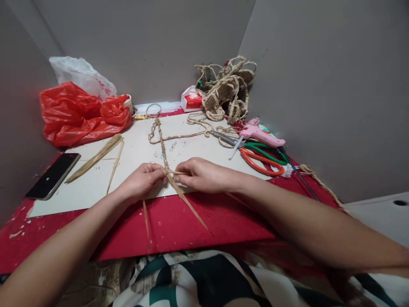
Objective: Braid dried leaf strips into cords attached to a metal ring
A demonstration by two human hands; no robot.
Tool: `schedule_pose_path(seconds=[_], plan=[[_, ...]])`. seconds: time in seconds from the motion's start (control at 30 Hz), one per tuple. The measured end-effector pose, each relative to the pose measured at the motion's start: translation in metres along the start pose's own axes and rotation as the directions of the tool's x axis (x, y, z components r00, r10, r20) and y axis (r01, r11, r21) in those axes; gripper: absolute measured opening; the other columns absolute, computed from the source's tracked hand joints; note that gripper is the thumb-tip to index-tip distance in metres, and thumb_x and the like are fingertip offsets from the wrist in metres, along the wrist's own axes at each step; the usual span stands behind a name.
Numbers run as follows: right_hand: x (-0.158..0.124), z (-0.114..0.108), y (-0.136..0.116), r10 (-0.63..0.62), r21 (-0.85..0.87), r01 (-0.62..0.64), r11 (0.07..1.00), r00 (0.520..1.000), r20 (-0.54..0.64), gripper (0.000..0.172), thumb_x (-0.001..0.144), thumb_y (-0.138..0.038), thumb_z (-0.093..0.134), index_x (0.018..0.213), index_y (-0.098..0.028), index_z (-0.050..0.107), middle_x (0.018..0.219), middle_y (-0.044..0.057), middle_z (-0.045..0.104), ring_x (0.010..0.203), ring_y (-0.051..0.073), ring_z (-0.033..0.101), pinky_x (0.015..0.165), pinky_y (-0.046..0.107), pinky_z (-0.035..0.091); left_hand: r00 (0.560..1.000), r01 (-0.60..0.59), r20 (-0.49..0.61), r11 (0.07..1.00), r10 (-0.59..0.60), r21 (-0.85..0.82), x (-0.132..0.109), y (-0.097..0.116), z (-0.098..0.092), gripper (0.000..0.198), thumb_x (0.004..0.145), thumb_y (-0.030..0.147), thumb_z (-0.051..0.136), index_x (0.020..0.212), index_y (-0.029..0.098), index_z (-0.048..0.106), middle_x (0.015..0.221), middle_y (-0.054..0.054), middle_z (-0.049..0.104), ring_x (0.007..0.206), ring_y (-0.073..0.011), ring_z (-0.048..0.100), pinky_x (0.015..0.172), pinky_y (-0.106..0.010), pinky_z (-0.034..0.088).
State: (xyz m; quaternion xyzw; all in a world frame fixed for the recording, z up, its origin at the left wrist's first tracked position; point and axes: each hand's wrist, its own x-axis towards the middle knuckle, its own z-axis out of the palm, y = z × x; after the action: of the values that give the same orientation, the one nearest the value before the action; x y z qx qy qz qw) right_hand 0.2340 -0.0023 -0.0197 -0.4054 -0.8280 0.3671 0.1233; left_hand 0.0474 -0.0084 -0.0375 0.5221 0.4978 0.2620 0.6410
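A braided straw cord (162, 147) runs toward me from a small metal ring (154, 111) at the back of the white board. At the cord's near end, my left hand (145, 181) pinches the braid between thumb and fingers. My right hand (201, 174) is closed on a straw strand that leads out to the right from the same spot. Loose straw strands (187, 200) hang from the braid over the board's front edge. To the left lie a bundle of flat dry straw (96, 157) and a thinner strip (115, 166).
A red plastic bag (83, 115) and a black phone (54, 175) are at left. Coiled straw rope (226, 91) is heaped at the back right, beside a tissue pack (191, 100). Scissors (262, 161) and a pink glue gun (260, 134) lie near my right forearm.
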Motion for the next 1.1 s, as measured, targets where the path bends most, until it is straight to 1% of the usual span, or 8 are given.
schedule_pose_path(seconds=[0.23,0.53,0.7,0.8,0.9,0.97,1.03,1.1], plan=[[-0.006,0.016,-0.011,-0.009,0.096,0.011,0.995,1.0,-0.017,0.023,0.084,-0.015,0.041,0.065,-0.012,0.054,0.056,-0.002,0.046,0.053,0.008,0.039,0.053,0.021,0.028,0.993,-0.102,-0.049,0.99,0.107,0.096,-0.002,-0.003,0.008,0.023,0.074,0.03,0.057,0.057,0.014,0.053,0.04,0.008,0.035,0.036,-0.0024,0.023,0.038,-0.019,0.014],[-0.011,0.042,-0.011,-0.051,-0.257,0.01,0.966,0.986,-0.156,0.025,0.087,-0.022,0.038,0.077,-0.012,0.059,0.068,0.007,0.059,0.056,0.011,0.043,0.058,0.026,0.03,0.995,-0.075,0.056,0.988,0.083,-0.139,-0.005,-0.006,0.011,0.033,0.077,0.034,0.058,0.055,0.016,0.043,0.04,0.009,0.028,0.035,-0.0023,0.02,0.037,-0.019,0.012],[-0.023,0.03,-0.021,-0.222,-0.141,0.245,0.959,0.962,0.159,0.026,0.087,-0.022,0.045,0.067,-0.013,0.058,0.057,0.0,0.05,0.051,0.007,0.035,0.054,0.023,0.028,0.997,-0.08,0.015,0.99,0.082,-0.114,-0.008,-0.004,0.01,0.018,0.074,0.028,0.064,0.071,0.012,0.058,0.04,0.01,0.032,0.035,-0.0015,0.021,0.037,-0.017,0.013],[-0.021,0.014,-0.02,-0.218,0.043,0.224,0.974,0.969,-0.119,0.033,0.089,-0.025,0.044,0.06,-0.013,0.052,0.051,-0.003,0.042,0.048,0.006,0.035,0.051,0.02,0.028,0.997,-0.077,0.014,0.987,0.08,-0.14,-0.01,-0.002,0.007,0.018,0.074,0.028,0.065,0.068,0.013,0.056,0.04,0.009,0.032,0.035,-0.0018,0.02,0.036,-0.016,0.012],[-0.009,0.004,-0.009,-0.03,0.199,0.131,0.971,0.895,-0.445,0.03,0.089,-0.031,0.044,0.068,-0.012,0.054,0.057,-0.001,0.051,0.051,0.007,0.045,0.053,0.019,0.034,0.997,-0.06,0.043,0.986,0.067,-0.154,-0.009,-0.003,0.004,0.017,0.075,0.029,0.064,0.071,0.015,0.057,0.039,0.01,0.028,0.034,-0.0023,0.017,0.035,-0.016,0.011],[0.001,0.005,0.0,0.042,0.302,0.08,0.95,0.925,-0.377,0.028,0.087,-0.036,0.048,0.075,-0.012,0.056,0.065,0.001,0.057,0.054,0.008,0.049,0.054,0.019,0.037,0.994,-0.057,0.084,0.984,0.072,-0.17,-0.008,-0.005,0.003,0.017,0.076,0.03,0.064,0.072,0.015,0.057,0.04,0.01,0.027,0.035,-0.0027,0.016,0.035,-0.017,0.011],[0.009,0.011,0.008,0.068,0.412,-0.012,0.911,0.99,-0.123,0.034,0.088,-0.043,0.047,0.075,-0.012,0.055,0.06,0.0,0.055,0.048,0.007,0.045,0.049,0.019,0.035,0.99,-0.06,0.116,0.981,0.081,-0.182,-0.006,-0.007,0.002,0.02,0.076,0.032,0.064,0.07,0.016,0.055,0.041,0.01,0.027,0.035,-0.0028,0.017,0.036,-0.017,0.012],[0.014,0.018,0.013,0.066,0.459,-0.093,0.884,0.995,0.073,0.04,0.087,-0.05,0.045,0.071,-0.013,0.052,0.05,-0.004,0.045,0.041,0.006,0.035,0.042,0.019,0.027,0.99,-0.062,0.115,0.981,0.084,-0.182,-0.005,-0.008,0.001,0.023,0.074,0.033,0.066,0.068,0.015,0.054,0.041,0.01,0.027,0.035,-0.0027,0.017,0.036,-0.018,0.012]])
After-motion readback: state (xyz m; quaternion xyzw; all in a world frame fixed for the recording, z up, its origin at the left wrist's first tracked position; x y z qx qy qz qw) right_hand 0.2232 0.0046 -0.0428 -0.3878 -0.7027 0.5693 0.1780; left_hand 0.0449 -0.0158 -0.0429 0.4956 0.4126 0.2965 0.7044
